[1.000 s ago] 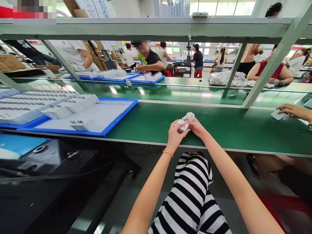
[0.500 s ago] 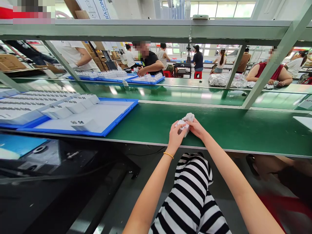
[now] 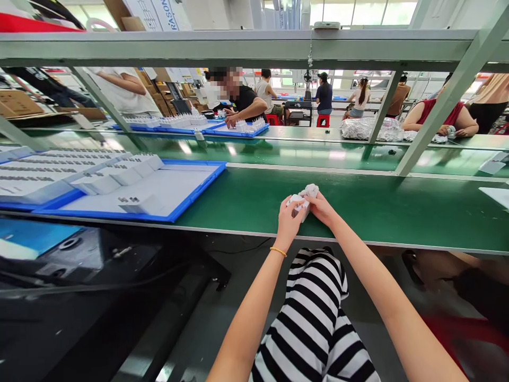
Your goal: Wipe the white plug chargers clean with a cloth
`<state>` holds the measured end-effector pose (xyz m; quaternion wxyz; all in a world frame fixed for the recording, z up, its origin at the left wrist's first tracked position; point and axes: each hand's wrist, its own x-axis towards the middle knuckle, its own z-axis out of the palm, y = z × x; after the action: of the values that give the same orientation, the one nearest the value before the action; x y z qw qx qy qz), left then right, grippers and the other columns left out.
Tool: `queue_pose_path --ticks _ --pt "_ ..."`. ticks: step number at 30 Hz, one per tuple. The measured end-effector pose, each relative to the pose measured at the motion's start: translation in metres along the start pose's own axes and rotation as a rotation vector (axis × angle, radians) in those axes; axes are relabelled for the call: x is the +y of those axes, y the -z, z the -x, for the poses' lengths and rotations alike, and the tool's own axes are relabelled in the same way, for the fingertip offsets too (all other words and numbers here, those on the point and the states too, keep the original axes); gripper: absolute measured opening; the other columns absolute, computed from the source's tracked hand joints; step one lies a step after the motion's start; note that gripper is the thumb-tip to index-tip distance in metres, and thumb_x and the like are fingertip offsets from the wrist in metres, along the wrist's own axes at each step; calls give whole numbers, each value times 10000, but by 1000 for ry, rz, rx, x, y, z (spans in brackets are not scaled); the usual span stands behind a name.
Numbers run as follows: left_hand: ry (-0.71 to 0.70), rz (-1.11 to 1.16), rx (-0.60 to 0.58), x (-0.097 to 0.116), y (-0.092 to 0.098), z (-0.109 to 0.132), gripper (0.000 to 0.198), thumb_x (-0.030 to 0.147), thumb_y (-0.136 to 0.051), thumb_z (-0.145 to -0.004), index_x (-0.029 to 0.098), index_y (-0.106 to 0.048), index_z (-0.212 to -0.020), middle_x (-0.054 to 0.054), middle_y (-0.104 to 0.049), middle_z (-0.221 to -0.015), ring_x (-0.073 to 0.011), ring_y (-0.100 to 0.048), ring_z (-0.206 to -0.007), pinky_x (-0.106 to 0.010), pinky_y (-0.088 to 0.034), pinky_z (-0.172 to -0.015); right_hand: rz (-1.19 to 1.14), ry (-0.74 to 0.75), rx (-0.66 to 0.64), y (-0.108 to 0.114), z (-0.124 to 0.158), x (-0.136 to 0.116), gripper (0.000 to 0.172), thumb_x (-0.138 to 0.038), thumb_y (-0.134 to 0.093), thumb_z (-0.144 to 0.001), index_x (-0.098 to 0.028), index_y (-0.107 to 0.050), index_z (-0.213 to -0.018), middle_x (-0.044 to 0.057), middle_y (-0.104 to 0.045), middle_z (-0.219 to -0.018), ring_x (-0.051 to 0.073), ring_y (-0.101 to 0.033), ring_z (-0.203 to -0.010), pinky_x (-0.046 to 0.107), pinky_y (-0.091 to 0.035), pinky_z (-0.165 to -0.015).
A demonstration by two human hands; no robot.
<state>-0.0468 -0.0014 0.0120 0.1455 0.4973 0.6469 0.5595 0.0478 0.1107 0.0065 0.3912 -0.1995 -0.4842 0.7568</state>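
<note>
My left hand point(image 3: 287, 220), with a thin gold beaded bracelet point(image 3: 278, 251) on its wrist, and my right hand point(image 3: 322, 208) meet over the green workbench point(image 3: 377, 212). Between them I hold a small white plastic piece point(image 3: 304, 202), perhaps more than one. Its exact shape is hidden by my fingers. Both hands rest close to the bench's near edge, and my striped clothing point(image 3: 314, 313) shows below it.
A blue-rimmed tray point(image 3: 107, 214) holding rows of white items sits left on the bench. A steel crossbar point(image 3: 238, 48) runs overhead. Beyond it, co-workers sit at another green bench with blue trays and silver bags point(image 3: 368, 129). A white sheet point(image 3: 495, 197) lies at the right edge.
A co-worker's hand with a white card has left the right edge of the view. My hands have stayed almost in place, still around the white piece.
</note>
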Motion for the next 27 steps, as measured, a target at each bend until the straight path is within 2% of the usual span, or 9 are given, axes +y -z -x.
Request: queue_pose_path --ticks 6,13,19,27 --pt "-3 -8 -4 -1 0 0 212 207 -598 -852 224 -718 -1025 -111 -504 -1355 -247 -475 -1326 -395 -428 -1073 -57 -62 -25 3 5 -7 387 -232 -825 -588 -263 -638 -925 -29 -699 -945 169 -631 -883 320 -501 -841" --pt "-41 -27 9 -4 0 2 229 238 -607 -862 247 -721 -1060 -94 -487 -1385 -248 -454 -1346 -397 -408 -1099 -20 -63 -34 2 7 -9 419 -195 -823 -582 -275 -654 -956 -17 -706 -988 203 -634 -961 348 -499 -868" --pt "-65 -40 12 -9 6 5 370 307 -667 -840 274 -677 -1209 -95 -476 -1416 -264 -465 -1335 -414 -404 -1106 -32 -47 -35 0 8 -10 423 -184 -809 -586 -269 -669 -976 -14 -721 -1034 200 -636 -976 344 -493 -872" --pt "-142 -96 19 -13 6 7 588 312 -762 -757 289 -588 -1319 -93 -509 -1388 -259 -482 -1328 -406 -415 -1103 -34 -39 -5 -1 7 -9 393 -178 -787 -594 -262 -667 -958 -5 -731 -1020 219 -640 -997 360 -501 -869"
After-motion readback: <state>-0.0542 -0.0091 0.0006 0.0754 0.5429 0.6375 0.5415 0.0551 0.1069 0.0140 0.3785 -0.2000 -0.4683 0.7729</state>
